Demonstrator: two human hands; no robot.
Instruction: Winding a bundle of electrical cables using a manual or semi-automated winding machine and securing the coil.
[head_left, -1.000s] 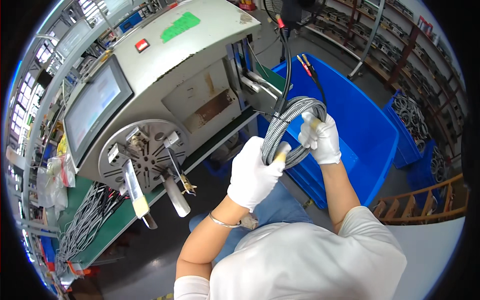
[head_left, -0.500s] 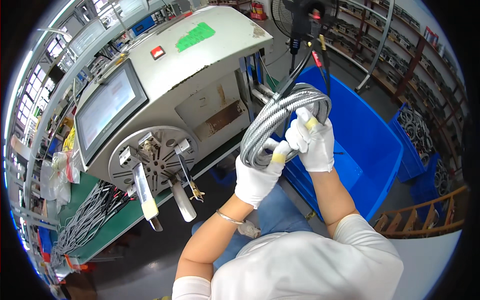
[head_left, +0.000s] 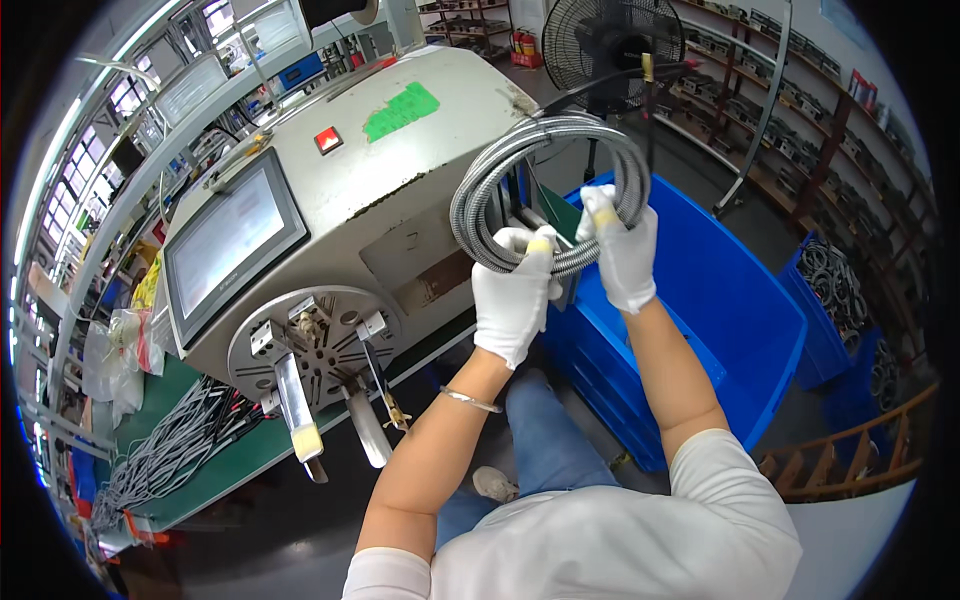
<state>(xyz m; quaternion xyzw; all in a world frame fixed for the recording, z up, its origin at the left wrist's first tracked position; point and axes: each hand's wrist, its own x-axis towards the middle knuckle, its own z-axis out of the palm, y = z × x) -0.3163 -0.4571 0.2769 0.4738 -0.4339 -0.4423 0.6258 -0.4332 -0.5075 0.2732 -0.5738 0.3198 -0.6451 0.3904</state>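
A coil of grey braided cable (head_left: 470, 190) is held up in front of me, its loops forming a ring with black lead ends at its top and right. My left hand (head_left: 515, 295), in a white glove, grips the coil's lower left. At its lower right, my gloved right hand (head_left: 622, 250) is closed on the same coil. Fingers of both hands wrap its near edge. Behind and left of the coil stands a winding machine with a round slotted plate (head_left: 318, 345) bearing several metal arms, which hold no coil. Below my right hand is a large blue bin (head_left: 740, 300).
The machine's top carries a tilted touchscreen (head_left: 235, 245) and a red button (head_left: 328, 139). Grey cables (head_left: 180, 450) lie on the green bench at left. A black fan (head_left: 612, 50) stands behind the bin. Smaller blue bins of coils (head_left: 835, 290) sit at right, near shelving.
Both hands have lifted the coil upward and away from me. The coil now faces me as an open ring, and its loose black ends have swung to the right.
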